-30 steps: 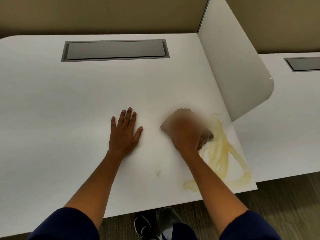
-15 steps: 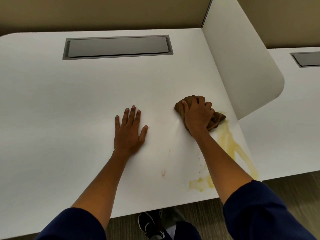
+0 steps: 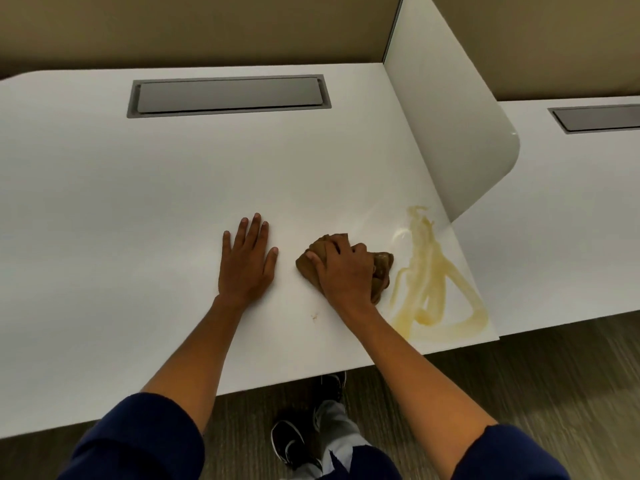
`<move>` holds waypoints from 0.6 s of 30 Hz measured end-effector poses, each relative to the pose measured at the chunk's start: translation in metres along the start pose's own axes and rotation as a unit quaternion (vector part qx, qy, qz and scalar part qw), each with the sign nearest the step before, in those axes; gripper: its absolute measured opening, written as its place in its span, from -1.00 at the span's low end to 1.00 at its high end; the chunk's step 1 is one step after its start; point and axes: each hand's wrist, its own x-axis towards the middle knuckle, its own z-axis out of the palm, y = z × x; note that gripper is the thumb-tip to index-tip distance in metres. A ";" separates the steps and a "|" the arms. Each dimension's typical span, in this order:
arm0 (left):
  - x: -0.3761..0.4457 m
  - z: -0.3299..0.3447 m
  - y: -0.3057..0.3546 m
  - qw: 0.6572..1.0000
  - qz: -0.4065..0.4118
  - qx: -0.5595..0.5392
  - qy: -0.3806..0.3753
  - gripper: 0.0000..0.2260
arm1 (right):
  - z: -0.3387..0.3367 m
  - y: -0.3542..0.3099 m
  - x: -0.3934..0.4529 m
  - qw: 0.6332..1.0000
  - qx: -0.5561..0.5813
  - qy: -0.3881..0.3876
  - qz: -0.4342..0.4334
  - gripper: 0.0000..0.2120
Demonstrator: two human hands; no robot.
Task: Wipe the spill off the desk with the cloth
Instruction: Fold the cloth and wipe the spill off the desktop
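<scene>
Your right hand point(image 3: 341, 270) grips a bunched brown cloth point(image 3: 379, 271), fingers curled over it and pressing it onto the white desk point(image 3: 138, 202). Your left hand point(image 3: 246, 261) lies flat just beside it, fingers straight and close together, thumb out. The yellowish spill point(image 3: 431, 282) streaks the desk right of the cloth, reaching the front edge and the white divider panel point(image 3: 450, 116). A small speck point(image 3: 314, 317) sits near your right wrist. A grey hatch point(image 3: 228, 95) is set into the desk further back. Below the edge you see wood-look floor point(image 3: 554, 393) and a black shoe point(image 3: 289, 443).
</scene>
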 end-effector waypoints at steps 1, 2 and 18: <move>-0.007 0.000 0.000 1.000 -0.001 0.004 0.001 -0.42 | -0.001 -0.002 -0.007 1.000 0.005 0.004 -0.004 -0.53; -0.014 0.001 0.000 1.000 -0.002 0.008 0.002 -0.42 | -0.001 -0.004 -0.014 1.000 0.010 0.006 -0.008 -0.53; -0.066 0.004 0.010 0.999 -0.042 -0.001 -0.008 -0.47 | 0.001 -0.005 -0.123 0.998 -0.003 0.047 -0.030 -0.40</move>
